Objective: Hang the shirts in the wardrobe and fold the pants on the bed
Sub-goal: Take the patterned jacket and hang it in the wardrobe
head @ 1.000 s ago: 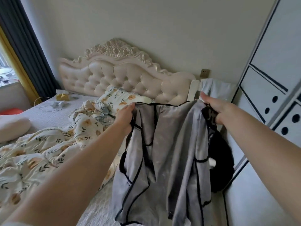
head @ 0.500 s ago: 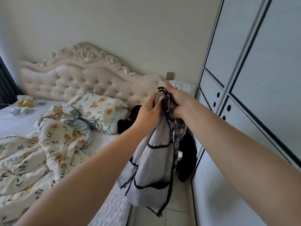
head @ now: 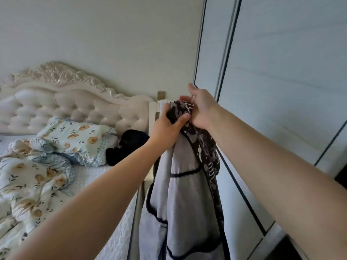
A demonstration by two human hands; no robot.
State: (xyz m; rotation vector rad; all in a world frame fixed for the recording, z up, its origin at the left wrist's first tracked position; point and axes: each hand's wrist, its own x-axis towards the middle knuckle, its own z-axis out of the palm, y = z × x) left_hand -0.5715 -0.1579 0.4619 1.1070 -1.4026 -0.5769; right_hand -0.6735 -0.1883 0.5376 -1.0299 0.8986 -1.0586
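The pale grey shirt with dark piping along its seams (head: 180,194) hangs bunched in front of you, held up in the air between the bed and the wardrobe, its lower part running out of the bottom of the view. A black-and-white patterned lining or second layer (head: 204,147) shows at its top and trails down its right edge; you cannot tell whether that is part of the same garment.

Your left hand (head: 167,126) is closed around the gathered top of the shirt, thumb over the dark patterned fabric. Your right hand (head: 201,107) sits just beside it, touching the same bunch from the right, fingers curled into the cloth with the thumb raised.

Right of the shirt stands the pale blue-white wardrobe with thin dark trim lines (head: 272,91), its sliding doors closed in the part that shows.

To the left is the bed with a white quilted cover (head: 93,177). On it lie a rumpled floral duvet with orange blossoms (head: 32,184), a matching floral pillow (head: 78,139) and a heap of black clothing (head: 129,147) near the bed's right edge, beside the pillow. Behind them rises the cream tufted headboard with a carved crest (head: 65,102), against a plain wall that carries a small socket plate (head: 161,94).
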